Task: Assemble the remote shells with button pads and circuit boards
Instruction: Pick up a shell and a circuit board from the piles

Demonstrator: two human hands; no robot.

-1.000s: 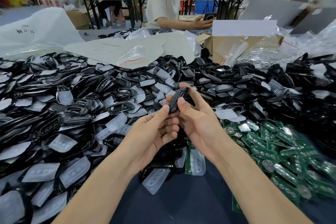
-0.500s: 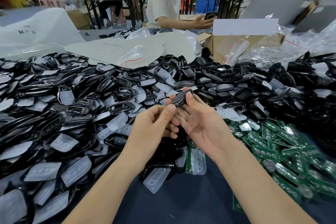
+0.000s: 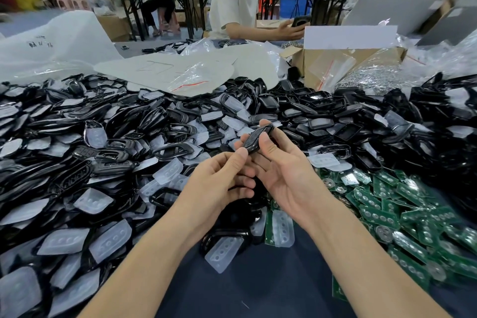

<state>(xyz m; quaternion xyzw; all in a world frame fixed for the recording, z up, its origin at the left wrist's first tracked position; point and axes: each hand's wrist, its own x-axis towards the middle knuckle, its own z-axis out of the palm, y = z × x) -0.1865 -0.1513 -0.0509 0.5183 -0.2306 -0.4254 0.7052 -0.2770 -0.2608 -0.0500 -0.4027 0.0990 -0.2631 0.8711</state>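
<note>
Head view:
- I see the remote shell held up over the piles. The right hand pinches it, thumb on its face and fingers behind. The left hand has its fingers curled, and its thumb tip seems to nip the shell's lower end. The grip is all fingertips, so in my judgement a hard squeeze to seat the halves could make the glossy shell twist and pop out.
- If it drops, it lands among the heap of loose shells just below. I doubt I could tell it from the empty ones afterwards.
- I cannot see inside the shell, so I cannot tell whether the pad and board are seated. Closing it over a skewed pad would likely leave a gap or pinch the soft edge.
- The clear button pads lie mixed into the black shells. A careless reach could bring up two stuck together, or one of the wrong outline.
- The circuit boards are heaped on the right, overlapping. Dragging a forearm across them could push some along the surface towards its near edge.
</note>
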